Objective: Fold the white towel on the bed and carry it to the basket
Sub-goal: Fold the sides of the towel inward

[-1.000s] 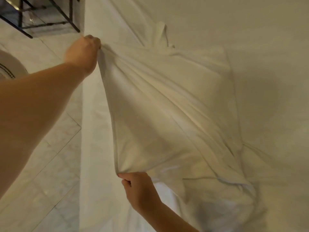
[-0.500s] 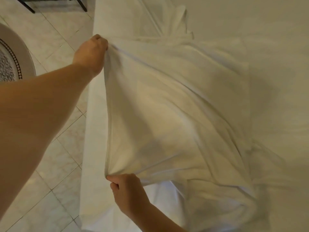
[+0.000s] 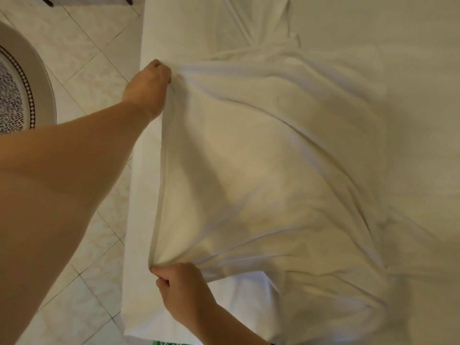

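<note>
The white towel [image 3: 261, 170] lies spread and wrinkled on the white bed [image 3: 398, 33], with its left edge lifted off the sheet. My left hand [image 3: 149, 88] pinches the far corner of that edge near the bed's side. My right hand [image 3: 184, 292] pinches the near corner, close to my body. The edge hangs taut between both hands. The towel's right part rests in folds on the bed. No basket is in view.
Pale tiled floor [image 3: 82, 58] runs along the bed's left side. A round white object with a dark patterned centre [image 3: 22, 93] stands at the far left. Black furniture legs [image 3: 47, 0] show at the top left.
Both hands have kept their grip on the towel's corners. The view has tilted down and shifted, so the hands sit lower in frame and the black frame has almost left the top.
</note>
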{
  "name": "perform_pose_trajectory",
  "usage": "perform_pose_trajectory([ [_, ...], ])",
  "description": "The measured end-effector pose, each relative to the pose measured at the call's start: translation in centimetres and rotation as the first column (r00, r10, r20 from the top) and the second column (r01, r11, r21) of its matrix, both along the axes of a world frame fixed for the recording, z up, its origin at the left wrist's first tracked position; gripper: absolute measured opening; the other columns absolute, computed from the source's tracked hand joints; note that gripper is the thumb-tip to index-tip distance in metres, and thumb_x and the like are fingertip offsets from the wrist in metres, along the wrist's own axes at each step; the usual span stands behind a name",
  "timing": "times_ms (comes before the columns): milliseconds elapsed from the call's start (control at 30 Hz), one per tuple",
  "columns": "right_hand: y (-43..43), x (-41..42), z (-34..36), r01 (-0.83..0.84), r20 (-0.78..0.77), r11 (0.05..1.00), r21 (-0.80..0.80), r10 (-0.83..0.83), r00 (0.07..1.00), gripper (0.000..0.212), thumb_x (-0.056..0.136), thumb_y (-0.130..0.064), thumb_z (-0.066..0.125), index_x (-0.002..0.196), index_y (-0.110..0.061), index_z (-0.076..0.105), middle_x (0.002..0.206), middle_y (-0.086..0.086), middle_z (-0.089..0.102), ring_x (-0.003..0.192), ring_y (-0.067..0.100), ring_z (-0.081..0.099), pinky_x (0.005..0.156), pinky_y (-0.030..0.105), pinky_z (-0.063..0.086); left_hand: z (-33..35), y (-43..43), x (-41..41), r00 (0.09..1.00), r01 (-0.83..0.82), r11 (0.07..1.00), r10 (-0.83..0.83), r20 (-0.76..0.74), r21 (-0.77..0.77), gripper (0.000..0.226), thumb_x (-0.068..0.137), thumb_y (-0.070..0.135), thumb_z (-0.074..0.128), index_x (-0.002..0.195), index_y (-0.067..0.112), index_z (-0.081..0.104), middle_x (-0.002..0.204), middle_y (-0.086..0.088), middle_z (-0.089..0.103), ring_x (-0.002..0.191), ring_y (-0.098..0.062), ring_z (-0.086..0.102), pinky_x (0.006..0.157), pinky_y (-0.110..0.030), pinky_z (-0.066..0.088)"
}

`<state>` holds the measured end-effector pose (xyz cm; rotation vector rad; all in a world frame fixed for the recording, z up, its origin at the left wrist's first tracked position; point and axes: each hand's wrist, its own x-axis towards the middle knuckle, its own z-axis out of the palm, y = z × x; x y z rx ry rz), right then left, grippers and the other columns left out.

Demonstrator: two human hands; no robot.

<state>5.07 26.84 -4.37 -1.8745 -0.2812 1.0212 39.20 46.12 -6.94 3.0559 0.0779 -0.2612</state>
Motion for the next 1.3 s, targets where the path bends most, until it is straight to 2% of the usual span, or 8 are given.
perform_pose_trajectory([
  [133, 0.1, 0.3, -0.8, -0.036, 0.017, 0.999, -0.020, 0.037, 0.999, 0.035, 0.097, -0.019, 0.050, 0.129, -0.019, 0.065, 0.111, 0.011, 0.072, 0.104, 0.029, 0.063, 0.093, 0.029, 0.048, -0.4, 0.2, -0.2, 1.000, -0.018, 0.999, 0.019, -0.016, 0.030, 0.033, 0.098, -0.010, 0.041, 0.116, 0.008, 0.061, 0.135, -0.016, 0.053, 0.106, -0.047, 0.062, 0.085, -0.051, 0.054],
  [233, 0.3, 0.1, -1.3, -0.037, 0.037, 0.999, -0.029, 0.038, 0.999, 0.032, 0.095, -0.018, 0.050, 0.122, -0.020, 0.067, 0.103, 0.011, 0.072, 0.097, 0.029, 0.063, 0.085, 0.030, 0.048, -0.6, 0.5, -0.5, 0.994, -0.080, 0.995, 0.085, -0.070, 0.064, 0.036, 0.099, -0.010, 0.039, 0.121, 0.009, 0.060, 0.158, -0.019, 0.040, 0.137, -0.044, 0.050, 0.102, -0.054, 0.048],
  [333, 0.5, -0.2, -1.5, -0.065, -0.009, 0.998, -0.001, 0.065, 0.998, 0.025, 0.094, -0.014, 0.047, 0.109, -0.017, 0.067, 0.089, 0.012, 0.069, 0.085, 0.032, 0.060, 0.077, 0.032, 0.046, -0.8, 1.1, -1.0, 0.992, -0.041, 0.994, 0.052, -0.114, 0.100, 0.037, 0.097, -0.011, 0.043, 0.125, 0.006, 0.060, 0.155, -0.020, 0.043, 0.146, -0.040, 0.040, 0.106, -0.056, 0.048],
  [433, 0.4, -0.1, -1.3, -0.137, -0.111, 0.990, -0.015, 0.134, 0.985, 0.041, 0.100, -0.022, 0.047, 0.140, -0.021, 0.056, 0.127, 0.007, 0.069, 0.120, 0.024, 0.059, 0.106, 0.029, 0.042, -0.9, 1.5, -1.9, 0.983, 0.057, 0.989, -0.031, -0.181, 0.139, 0.047, 0.093, -0.011, 0.051, 0.134, 0.007, 0.065, 0.152, -0.012, 0.041, 0.144, -0.034, 0.035, 0.107, -0.052, 0.048],
  [533, -0.2, 0.3, -1.2, -0.104, -0.132, 0.993, -0.050, 0.097, 0.987, 0.047, 0.098, -0.023, 0.049, 0.145, -0.026, 0.050, 0.140, 0.003, 0.061, 0.133, 0.018, 0.051, 0.115, 0.029, 0.037, -0.8, 1.8, -2.8, 0.980, -0.002, 0.996, 0.020, -0.196, 0.091, 0.052, 0.096, -0.006, 0.048, 0.143, 0.014, 0.059, 0.158, -0.009, 0.039, 0.144, -0.035, 0.039, 0.113, -0.051, 0.040],
  [767, -3.1, 2.6, -2.3, -0.003, 0.060, 0.987, -0.158, 0.013, 0.998, 0.042, 0.097, -0.020, 0.050, 0.138, -0.026, 0.058, 0.135, -0.002, 0.062, 0.127, 0.014, 0.051, 0.113, 0.028, 0.033, 1.4, 0.4, -3.7, 0.984, -0.132, 0.990, 0.137, -0.111, 0.047, 0.037, 0.101, 0.012, 0.044, 0.129, 0.020, 0.067, 0.119, -0.019, 0.069, 0.113, -0.040, 0.062, 0.092, -0.048, 0.054],
  [1067, -10.2, 5.8, -1.6, 0.141, 0.078, 0.967, -0.213, -0.127, 0.989, 0.038, 0.096, -0.019, 0.053, 0.132, -0.028, 0.062, 0.134, -0.009, 0.062, 0.125, 0.007, 0.053, 0.112, 0.022, 0.034, 3.4, -3.6, -2.7, 0.974, -0.075, 0.993, 0.054, -0.221, -0.088, 0.044, 0.106, 0.029, 0.049, 0.150, 0.022, 0.050, 0.153, -0.008, 0.051, 0.138, -0.034, 0.049, 0.112, -0.051, 0.044],
  [1300, -18.9, 6.9, -1.4, 0.272, 0.070, 0.926, -0.262, -0.263, 0.962, 0.036, 0.092, -0.014, 0.057, 0.122, -0.030, 0.069, 0.118, -0.017, 0.067, 0.108, 0.005, 0.063, 0.101, 0.024, 0.045, 4.6, -10.7, -0.1, 0.981, -0.004, 0.992, -0.020, -0.192, -0.125, 0.050, 0.104, 0.031, 0.050, 0.153, 0.020, 0.049, 0.156, -0.010, 0.048, 0.140, -0.035, 0.047, 0.114, -0.052, 0.043],
])
